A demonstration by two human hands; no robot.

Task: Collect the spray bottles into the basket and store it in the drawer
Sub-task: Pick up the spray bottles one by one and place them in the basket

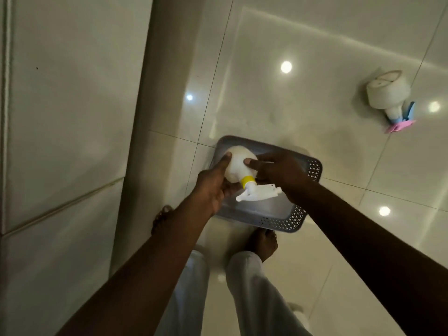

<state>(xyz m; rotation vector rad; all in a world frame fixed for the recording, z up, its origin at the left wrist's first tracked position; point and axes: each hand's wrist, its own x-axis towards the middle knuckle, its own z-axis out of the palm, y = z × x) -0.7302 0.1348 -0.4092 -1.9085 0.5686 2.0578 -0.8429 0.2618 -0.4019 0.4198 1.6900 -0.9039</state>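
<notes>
Two hands: left hand [210,187] and right hand [282,174] clasp the white bottle [238,166] between them.
Bottle: tilted, over the basket [298,218].
Second bottle [390,95]: on floor, well apart.

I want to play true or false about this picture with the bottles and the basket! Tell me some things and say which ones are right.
1. Both hands hold the white spray bottle with the yellow collar. True: the left hand and the right hand are both on it.
2. The basket is red. False: it is grey-blue with patterned holes in its walls.
3. A second spray bottle lies on the floor, away from the basket. True.
4. That second bottle has a green trigger. False: its trigger end is pink and blue.
5. The basket sits on a table. False: it sits on the shiny tiled floor.
</notes>
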